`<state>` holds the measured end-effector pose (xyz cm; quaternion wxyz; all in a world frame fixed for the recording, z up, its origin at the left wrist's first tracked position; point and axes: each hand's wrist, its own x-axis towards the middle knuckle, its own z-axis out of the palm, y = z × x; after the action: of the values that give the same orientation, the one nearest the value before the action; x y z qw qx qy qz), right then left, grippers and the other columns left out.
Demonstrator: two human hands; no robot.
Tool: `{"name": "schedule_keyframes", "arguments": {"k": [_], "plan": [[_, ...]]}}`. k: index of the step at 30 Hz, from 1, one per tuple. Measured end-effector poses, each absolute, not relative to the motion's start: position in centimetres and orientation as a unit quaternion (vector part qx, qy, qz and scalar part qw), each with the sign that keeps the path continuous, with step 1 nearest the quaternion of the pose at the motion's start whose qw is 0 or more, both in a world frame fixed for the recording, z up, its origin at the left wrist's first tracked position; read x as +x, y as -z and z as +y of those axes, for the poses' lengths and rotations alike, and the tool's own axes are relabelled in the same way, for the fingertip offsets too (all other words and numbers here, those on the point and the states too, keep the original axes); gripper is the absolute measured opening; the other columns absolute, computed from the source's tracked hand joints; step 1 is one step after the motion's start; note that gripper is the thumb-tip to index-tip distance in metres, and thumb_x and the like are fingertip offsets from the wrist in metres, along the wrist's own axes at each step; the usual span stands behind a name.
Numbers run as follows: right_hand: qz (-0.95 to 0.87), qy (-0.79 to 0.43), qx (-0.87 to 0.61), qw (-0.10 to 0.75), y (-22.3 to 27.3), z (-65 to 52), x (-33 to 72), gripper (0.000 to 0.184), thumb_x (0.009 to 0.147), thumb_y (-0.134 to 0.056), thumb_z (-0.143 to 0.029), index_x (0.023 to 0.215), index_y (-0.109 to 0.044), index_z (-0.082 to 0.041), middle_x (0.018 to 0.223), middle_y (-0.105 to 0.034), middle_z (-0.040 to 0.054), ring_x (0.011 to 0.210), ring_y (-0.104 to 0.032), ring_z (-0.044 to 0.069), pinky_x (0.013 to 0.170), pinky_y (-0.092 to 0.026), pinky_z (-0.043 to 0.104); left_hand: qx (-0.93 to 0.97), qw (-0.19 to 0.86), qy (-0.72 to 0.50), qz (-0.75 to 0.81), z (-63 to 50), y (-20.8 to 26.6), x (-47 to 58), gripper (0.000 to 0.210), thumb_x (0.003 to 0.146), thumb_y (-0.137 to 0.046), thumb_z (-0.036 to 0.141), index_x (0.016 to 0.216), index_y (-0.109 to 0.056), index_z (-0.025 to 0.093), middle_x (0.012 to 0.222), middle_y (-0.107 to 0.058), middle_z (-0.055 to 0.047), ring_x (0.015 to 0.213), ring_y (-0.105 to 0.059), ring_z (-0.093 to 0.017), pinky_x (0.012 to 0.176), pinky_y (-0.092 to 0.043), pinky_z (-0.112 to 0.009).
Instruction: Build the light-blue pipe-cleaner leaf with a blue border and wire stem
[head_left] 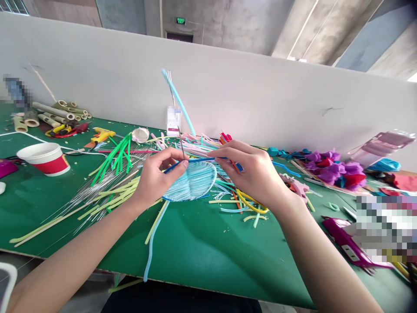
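Observation:
A light blue oval piece (192, 182), built of pipe cleaner rows with a darker blue rim, hangs between my hands above the table. My left hand (161, 176) pinches its upper left edge together with a dark blue pipe cleaner (202, 159). Farther along that pipe cleaner, my right hand (252, 167) has closed its thumb and fingers on it; the fingertips are partly hidden. The dark blue strip runs along the piece's top edge. A thin dark wire (181, 141) stands up beside my left fingertips. Below, a pale blue pipe cleaner (150, 254) trails over the table's front edge.
Loose pipe cleaners (114, 193) and wires cover the green table (208, 243). To the left are a paper cup (45, 158), yellow glue gun (102, 134) and bamboo tubes (61, 113). Purple flowers (342, 167) and a power strip (348, 245) lie right. A white partition (244, 95) stands behind.

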<state>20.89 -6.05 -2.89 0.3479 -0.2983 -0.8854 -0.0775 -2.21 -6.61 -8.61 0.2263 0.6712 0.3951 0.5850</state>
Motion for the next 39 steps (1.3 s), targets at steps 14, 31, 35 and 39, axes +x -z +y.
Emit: {"name": "schedule_keyframes", "arguments": {"k": [14,31,35,39], "plan": [[-0.877,0.070,-0.272,0.389,4.7,-6.2,21.1,0.025,0.098,-0.053,-0.014,0.108,-0.073,-0.023,0.101,-0.074,0.0053,0.095,-0.070,0.017,0.084,-0.056,0.033,0.662,0.257,-0.573,0.408,-6.7,8.0,-2.6,0.016,0.082,-0.072,0.036,0.086,-0.070,0.020,0.082,-0.072,-0.002,0.061,-0.057,-0.012,0.057,-0.046,-0.025],[-0.878,0.082,-0.280,0.380,5.3,-6.1,21.2,0.024,0.098,-0.052,-0.014,0.108,-0.073,-0.021,0.101,-0.074,0.0065,0.097,-0.069,0.019,0.085,-0.055,0.034,0.686,0.283,-0.552,0.380,-6.1,8.8,-3.5,0.025,0.084,-0.073,0.043,0.097,-0.074,0.022,0.102,-0.075,-0.008,0.089,-0.068,-0.021,0.077,-0.054,-0.030],[-0.879,0.086,-0.274,0.380,5.2,-6.3,21.1,0.024,0.098,-0.052,-0.014,0.107,-0.073,-0.021,0.099,-0.074,0.0069,0.094,-0.069,0.019,0.083,-0.055,0.034,0.693,0.255,-0.547,0.394,-6.5,8.3,-3.2,0.024,0.083,-0.072,0.044,0.090,-0.074,0.021,0.093,-0.076,-0.006,0.085,-0.069,-0.022,0.074,-0.054,-0.031],[-0.879,0.090,-0.275,0.378,5.1,-6.5,21.0,0.023,0.098,-0.052,-0.015,0.106,-0.073,-0.019,0.099,-0.074,0.0073,0.095,-0.070,0.019,0.083,-0.056,0.034,0.675,0.272,-0.565,0.389,-6.5,8.2,-3.0,0.024,0.084,-0.073,0.044,0.086,-0.075,0.020,0.086,-0.075,-0.005,0.082,-0.069,-0.021,0.071,-0.054,-0.029]]}}
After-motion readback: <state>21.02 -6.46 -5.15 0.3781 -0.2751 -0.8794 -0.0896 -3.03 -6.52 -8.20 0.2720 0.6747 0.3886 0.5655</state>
